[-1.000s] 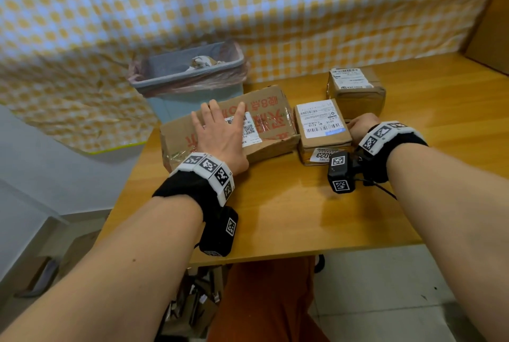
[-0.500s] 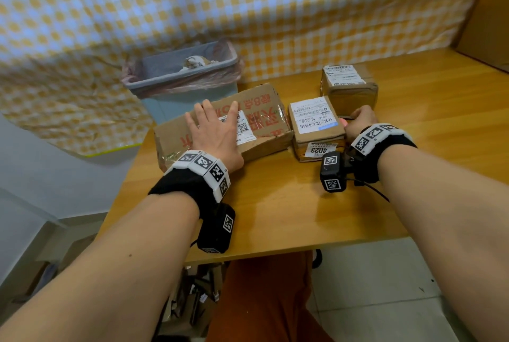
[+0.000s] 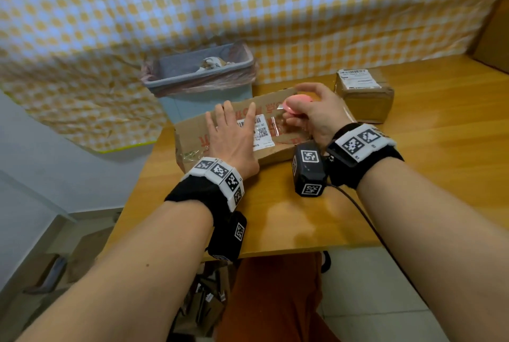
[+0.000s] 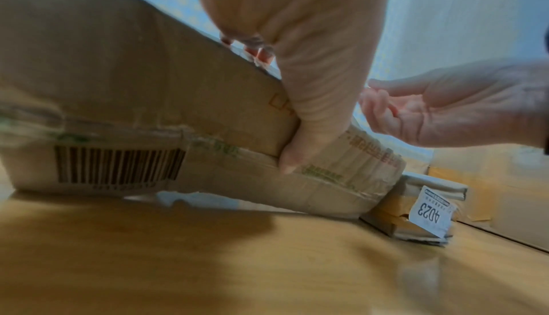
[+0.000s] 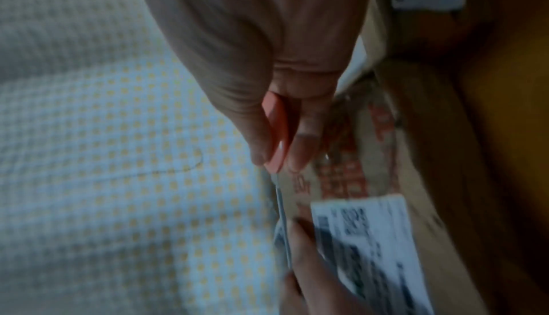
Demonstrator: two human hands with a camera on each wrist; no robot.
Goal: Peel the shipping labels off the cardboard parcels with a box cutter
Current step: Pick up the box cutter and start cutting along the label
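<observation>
A large flat cardboard parcel (image 3: 275, 148) with red print lies tilted, its right end propped on a small parcel tagged 4D23 (image 4: 427, 212). My left hand (image 3: 231, 132) lies flat on top of the large parcel with fingers spread, partly covering its white label (image 3: 260, 132); the thumb (image 4: 312, 120) presses the near side. My right hand (image 3: 296, 111) grips a round pink box cutter (image 3: 298, 104) above the parcel's right half. The short blade (image 5: 282, 214) points at the label (image 5: 371, 238), close to a left fingertip. A third labelled parcel (image 3: 363, 99) stands at the back right.
A grey bin (image 3: 201, 80) with a pink liner stands just behind the table's (image 3: 275, 217) back left corner. A checked cloth hangs behind. A big cardboard box (image 3: 493, 33) sits at the far right. The table's near edge runs just under my wrists.
My right hand has left the spot beside the small parcel and swung left over the large parcel, with the pink cutter in its grip. The left hand stays on the large parcel.
</observation>
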